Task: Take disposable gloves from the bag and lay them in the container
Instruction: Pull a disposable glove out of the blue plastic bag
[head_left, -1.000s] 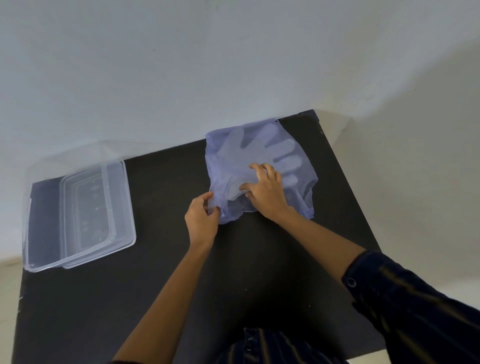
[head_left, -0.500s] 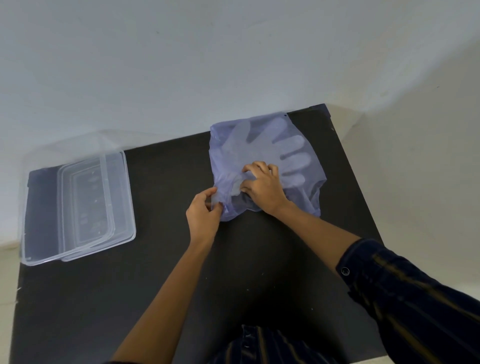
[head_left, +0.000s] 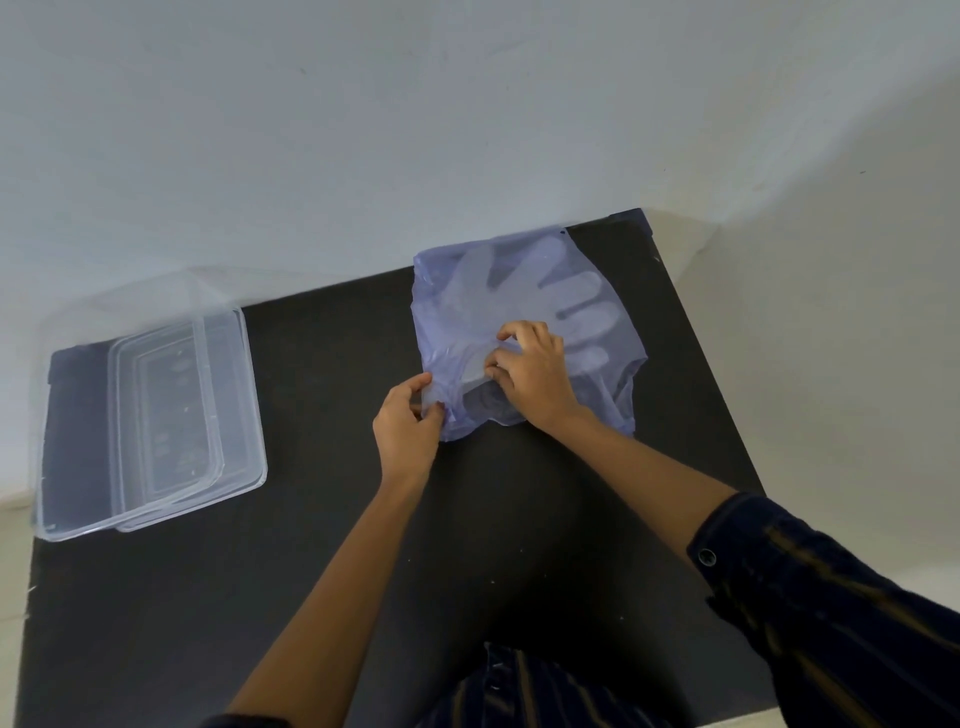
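A thin bluish plastic bag (head_left: 618, 384) lies at the back right of the black table (head_left: 322, 571). Translucent disposable gloves (head_left: 519, 291) show through it, fingers spread toward the right. My left hand (head_left: 408, 426) pinches the bag's near-left edge at its opening. My right hand (head_left: 535, 371) rests on the bag with fingertips pinched on the glove's cuff at the opening. A clear rectangular plastic container (head_left: 150, 410) stands at the table's left edge, nothing visible inside.
A pale wall runs just behind the table's far edge. The table's right edge lies close to the bag, with light floor beyond. My dark striped sleeve (head_left: 831, 618) crosses the lower right corner.
My right hand's fingers have curled and pinched together on the glove at the bag's opening. My left hand keeps its hold on the bag's edge. The view has shifted slightly.
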